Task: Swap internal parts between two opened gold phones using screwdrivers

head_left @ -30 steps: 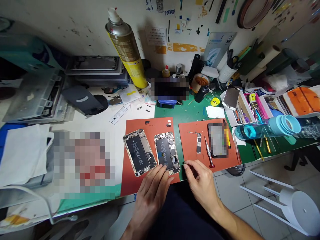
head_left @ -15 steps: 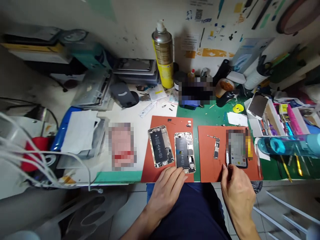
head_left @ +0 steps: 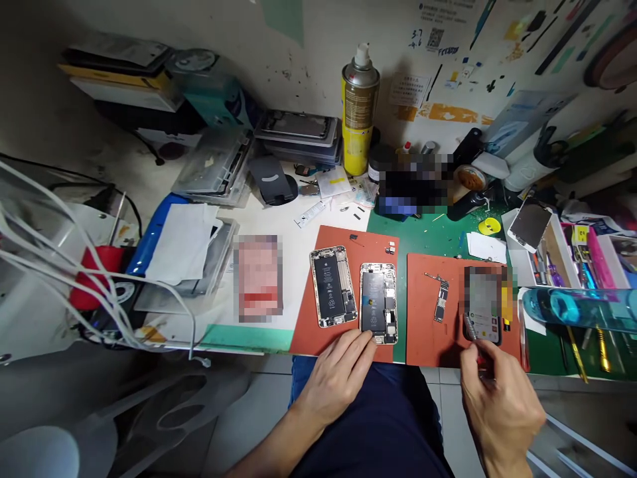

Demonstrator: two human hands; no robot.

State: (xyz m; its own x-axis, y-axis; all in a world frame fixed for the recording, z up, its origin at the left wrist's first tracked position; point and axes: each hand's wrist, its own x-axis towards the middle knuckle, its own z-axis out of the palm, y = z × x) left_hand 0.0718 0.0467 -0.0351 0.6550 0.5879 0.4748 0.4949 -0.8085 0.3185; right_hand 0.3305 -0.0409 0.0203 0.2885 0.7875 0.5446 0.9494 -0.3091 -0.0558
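Note:
My left hand [head_left: 343,372] lies with its fingers stretched out at the lower edge of an opened phone [head_left: 378,302], fingertips touching its bottom left corner. The phone's black battery and inner parts show. A second opened phone [head_left: 333,287] lies to its left. My right hand [head_left: 497,392] is closed around a slim screwdriver [head_left: 470,326] with a ribbed metal shaft and a reddish part. Its upper end reaches over the left edge of a phone with a lit screen [head_left: 484,312]. Left of that phone lies a loose logic board [head_left: 440,302].
Two reddish-brown mats [head_left: 418,345] lie at the desk's front edge. A blue bottle [head_left: 597,309] lies at right, below tool boxes [head_left: 547,245]. Behind stands a yellow spray can [head_left: 357,119]. White cables [head_left: 109,272] hang at left. Some items are pixelated.
The view has shifted, so the desk appears farther right. My right hand has turned and moved slightly right with the screwdriver, now slanting over the lit phone's edge. My left hand stays by the opened phone.

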